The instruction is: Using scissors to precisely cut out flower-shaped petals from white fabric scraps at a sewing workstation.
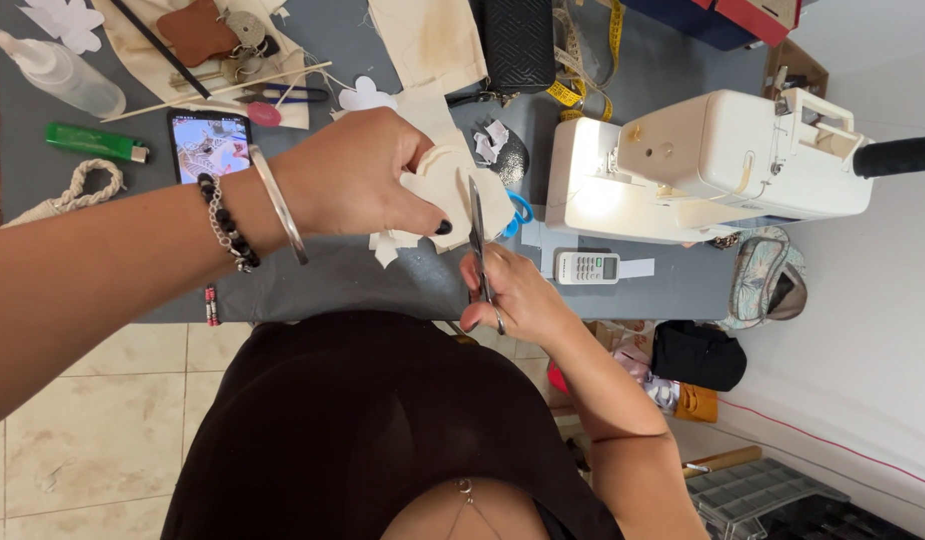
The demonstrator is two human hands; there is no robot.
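My left hand (357,175) grips a cream fabric piece (452,190) with a rounded, scalloped edge, holding it above the grey table (312,270). My right hand (512,295) holds metal scissors (477,235) whose blades point up into the fabric's edge. My left wrist wears a silver bangle and a beaded bracelet. Small cream scraps (387,245) hang or lie just under the left hand.
A white sewing machine (702,165) stands on the right, a small remote (586,267) before it. A phone (209,142), green lighter (94,141), clear bottle (57,72), rope (77,190), yellow tape measure (582,70), black pouch (519,42) and more fabric lie behind. Bags sit on the floor at right.
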